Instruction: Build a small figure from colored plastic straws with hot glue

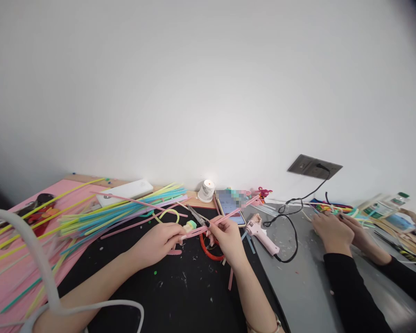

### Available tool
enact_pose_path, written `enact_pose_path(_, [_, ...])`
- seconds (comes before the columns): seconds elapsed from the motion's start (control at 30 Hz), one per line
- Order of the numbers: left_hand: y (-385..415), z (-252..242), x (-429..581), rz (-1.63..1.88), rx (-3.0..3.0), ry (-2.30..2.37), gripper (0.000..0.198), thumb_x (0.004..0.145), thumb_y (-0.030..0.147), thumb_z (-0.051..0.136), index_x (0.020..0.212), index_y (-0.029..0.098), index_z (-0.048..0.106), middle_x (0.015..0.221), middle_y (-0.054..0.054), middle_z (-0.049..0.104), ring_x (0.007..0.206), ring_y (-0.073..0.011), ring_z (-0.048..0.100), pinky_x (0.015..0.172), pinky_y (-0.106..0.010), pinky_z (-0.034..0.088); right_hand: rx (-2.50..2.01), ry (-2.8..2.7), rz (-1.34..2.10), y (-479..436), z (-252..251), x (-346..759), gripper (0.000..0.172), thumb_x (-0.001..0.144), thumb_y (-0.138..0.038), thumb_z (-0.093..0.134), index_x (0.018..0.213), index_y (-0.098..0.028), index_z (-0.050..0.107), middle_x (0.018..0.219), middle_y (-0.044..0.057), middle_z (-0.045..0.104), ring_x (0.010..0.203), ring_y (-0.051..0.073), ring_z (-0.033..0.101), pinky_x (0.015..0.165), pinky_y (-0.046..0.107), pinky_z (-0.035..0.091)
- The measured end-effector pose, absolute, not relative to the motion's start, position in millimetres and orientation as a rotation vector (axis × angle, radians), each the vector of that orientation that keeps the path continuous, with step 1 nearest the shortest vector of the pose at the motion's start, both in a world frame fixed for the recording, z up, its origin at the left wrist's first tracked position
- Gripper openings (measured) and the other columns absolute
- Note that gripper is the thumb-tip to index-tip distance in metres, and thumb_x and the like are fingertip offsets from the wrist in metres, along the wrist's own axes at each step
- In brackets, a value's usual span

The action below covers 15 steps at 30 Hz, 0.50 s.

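Pink pipe cleaners run between my two hands over a black mat. My left hand pinches their near end between thumb and fingers. The fingers of my right hand are closed on them farther along, and the far ends stick out up and to the right. Scissors with red handles are directly at my right hand, partly hidden by it; whether it touches them I cannot tell. A small green and cream piece is beside my left fingertips. A bent yellow pipe cleaner lies just behind.
Many pastel pipe cleaners spread to the left, near a white box. Behind stand a paper cup and a phone. At right lies a pink glue gun with a black cord. Another person's hands work farther right.
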<state>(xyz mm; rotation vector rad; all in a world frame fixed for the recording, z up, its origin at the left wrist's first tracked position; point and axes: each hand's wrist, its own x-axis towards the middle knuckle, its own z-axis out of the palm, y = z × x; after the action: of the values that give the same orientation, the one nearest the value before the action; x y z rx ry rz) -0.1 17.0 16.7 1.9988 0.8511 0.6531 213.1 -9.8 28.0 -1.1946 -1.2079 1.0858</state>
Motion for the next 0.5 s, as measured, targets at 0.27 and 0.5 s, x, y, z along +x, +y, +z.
enact_pose_path(0.27, [20.3,15.1,-1.7,0.928,2.257,0.948,0.016,0.085,0.023,0.055,0.098,0.021,0.065,0.084,0.000,0.064,0.056,-0.0095,0.055,0.058,-0.022,0.052,-1.109,-0.938,1.195,-11.8,22.2,202.2,0.026,0.070,-0.037,0.072,0.065,-0.016,0.057,0.053,-0.002,0.062,0.035,0.007,0.047,0.037,0.018,0.037])
enact_pose_path(0.5, [16.9,13.9,-4.5,1.066,2.353,0.835,0.020,0.094,0.028,0.049,0.105,0.022,0.065,0.091,-0.003,0.068,0.078,-0.0142,0.065,0.071,-0.026,0.058,-1.023,-0.831,1.315,-14.8,21.9,193.8,0.027,0.066,-0.035,0.077,0.062,-0.016,0.058,0.051,-0.002,0.061,0.035,0.005,0.046,0.036,0.015,0.038])
